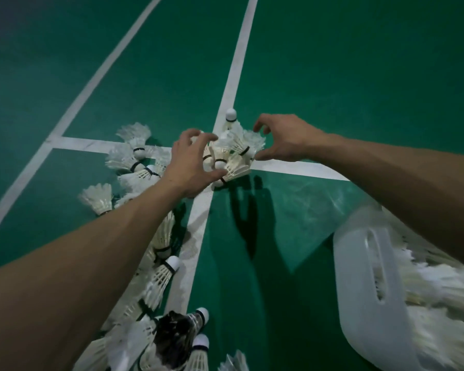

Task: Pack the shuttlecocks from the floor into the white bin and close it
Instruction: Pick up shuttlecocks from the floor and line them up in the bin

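Note:
A small heap of white feather shuttlecocks [232,153] lies on the green floor where two white court lines cross. My left hand [192,162] reaches to the heap's left side with fingers spread and curved, the thumb touching a shuttlecock. My right hand [284,139] hovers at the heap's right side, fingers spread and curved. Neither hand holds anything. The white bin [364,266] stands at the lower right, open and holding several shuttlecocks. More shuttlecocks [134,156] lie scattered at the left and under my left forearm.
A dark-feathered shuttlecock [173,336] lies among white ones near the bottom edge. White court lines [231,84] run across the green floor. No lid for the bin is in view.

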`<state>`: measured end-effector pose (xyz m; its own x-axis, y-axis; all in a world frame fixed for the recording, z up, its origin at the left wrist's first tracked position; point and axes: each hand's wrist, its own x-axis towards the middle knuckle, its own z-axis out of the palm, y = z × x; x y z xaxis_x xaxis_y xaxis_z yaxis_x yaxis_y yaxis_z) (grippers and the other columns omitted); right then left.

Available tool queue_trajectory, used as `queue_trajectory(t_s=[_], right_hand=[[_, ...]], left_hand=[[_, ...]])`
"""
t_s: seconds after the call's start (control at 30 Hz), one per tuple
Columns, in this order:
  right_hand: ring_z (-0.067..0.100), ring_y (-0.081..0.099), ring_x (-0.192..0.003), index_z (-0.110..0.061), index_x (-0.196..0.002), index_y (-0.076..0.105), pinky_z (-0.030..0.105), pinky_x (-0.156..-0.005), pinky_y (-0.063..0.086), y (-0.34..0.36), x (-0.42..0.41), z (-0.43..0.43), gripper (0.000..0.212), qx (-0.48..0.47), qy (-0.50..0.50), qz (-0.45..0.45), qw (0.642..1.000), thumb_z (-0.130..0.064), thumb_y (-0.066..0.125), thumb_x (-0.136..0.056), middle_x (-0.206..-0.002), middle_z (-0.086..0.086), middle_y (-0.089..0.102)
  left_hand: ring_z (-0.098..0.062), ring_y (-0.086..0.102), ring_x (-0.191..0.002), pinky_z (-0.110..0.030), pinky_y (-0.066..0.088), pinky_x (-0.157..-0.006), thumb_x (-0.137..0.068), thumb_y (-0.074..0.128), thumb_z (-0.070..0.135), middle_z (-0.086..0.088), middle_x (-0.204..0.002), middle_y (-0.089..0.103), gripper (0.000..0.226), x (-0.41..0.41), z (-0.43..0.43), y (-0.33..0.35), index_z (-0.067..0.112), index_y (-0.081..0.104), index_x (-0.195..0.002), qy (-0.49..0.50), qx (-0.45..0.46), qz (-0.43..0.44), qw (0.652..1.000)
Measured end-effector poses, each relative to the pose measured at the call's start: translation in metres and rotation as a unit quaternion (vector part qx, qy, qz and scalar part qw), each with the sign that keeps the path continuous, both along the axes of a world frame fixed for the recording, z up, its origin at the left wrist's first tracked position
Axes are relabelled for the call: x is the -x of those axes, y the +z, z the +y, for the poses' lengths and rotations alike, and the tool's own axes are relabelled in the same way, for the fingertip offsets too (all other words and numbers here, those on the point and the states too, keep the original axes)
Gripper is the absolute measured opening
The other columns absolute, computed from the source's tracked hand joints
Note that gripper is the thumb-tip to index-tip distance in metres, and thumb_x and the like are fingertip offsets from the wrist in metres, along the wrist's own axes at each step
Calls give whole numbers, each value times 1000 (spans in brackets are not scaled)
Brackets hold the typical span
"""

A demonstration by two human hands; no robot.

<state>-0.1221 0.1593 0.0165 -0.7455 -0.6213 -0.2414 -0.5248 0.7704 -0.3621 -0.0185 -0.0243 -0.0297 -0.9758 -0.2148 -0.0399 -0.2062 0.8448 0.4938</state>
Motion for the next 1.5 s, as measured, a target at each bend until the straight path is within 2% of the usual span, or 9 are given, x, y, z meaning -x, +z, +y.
queue_trajectory(t_s=[0.23,0.33,0.43,0.57,0.9,1.03,1.17,1.3,1.5], right_hand=[[24,34,-137,-25,-147,28,33,-114,27,-15,27,-16,96,50,43,4,998,-30,84,-70,-152,4,34],[21,28,-141,-25,-149,25,32,-115,23,-21,24,-27,92,31,116,14,993,-26,80,-76,-156,0,27],[26,44,-128,-26,-145,33,37,-104,37,-29,19,-36,78,5,126,19,992,-25,76,-80,-143,6,45],[26,52,-114,-22,-135,44,33,-86,39,-31,23,-35,66,-2,78,28,997,-29,77,-78,-132,8,54],[27,53,-114,-19,-132,50,30,-85,38,-9,21,-7,62,-54,11,-9,998,-30,79,-77,-131,7,55],[25,54,-99,-16,-130,53,31,-79,44,-3,18,8,55,-91,-11,-7,996,-20,75,-80,-122,9,58],[28,59,-98,-14,-121,58,39,-86,52,-2,15,19,40,-105,-28,1,994,-14,68,-83,-115,11,61],[28,60,-102,-12,-118,60,40,-90,52,0,13,24,34,-91,-35,0,995,-14,66,-85,-116,11,63],[23,55,-90,-15,-124,60,27,-75,36,12,3,34,40,-35,-24,-26,999,-29,69,-87,-118,9,64]], left_hand=[[-35,32,-132,-52,32,-108,-74,78,35,-13,-148,28,102,18,7,-19,46,7,-146,-12,14,-84,996],[-27,55,-108,-39,45,-91,-76,78,16,-15,-135,48,109,9,1,-26,46,0,-146,-28,-26,-95,995],[-12,55,-70,-29,44,-68,-77,72,1,-13,-125,57,110,3,-6,-31,49,0,-145,-38,0,-82,996],[-13,58,-83,-27,45,-74,-75,76,8,-2,-108,58,108,2,-12,-30,48,4,-145,-53,-57,-82,994],[-16,42,-110,-26,42,-90,-79,72,10,5,-156,9,104,23,19,-19,42,1,-148,-250,-2,-149,957],[-12,45,-104,-29,47,-82,-80,69,5,1,-158,17,110,29,37,-19,45,-10,-146,-289,22,-164,943],[-18,43,-124,-34,38,-100,-79,74,15,-5,-153,30,108,30,48,-15,40,-4,-148,-284,7,-149,947],[-10,51,-79,-29,40,-77,-81,73,17,-5,-118,59,101,25,50,-12,46,1,-146,-257,8,-148,955],[-5,58,-73,-33,52,-78,-86,68,17,5,-97,56,74,4,44,-5,44,24,-138,-199,-61,-138,968]])
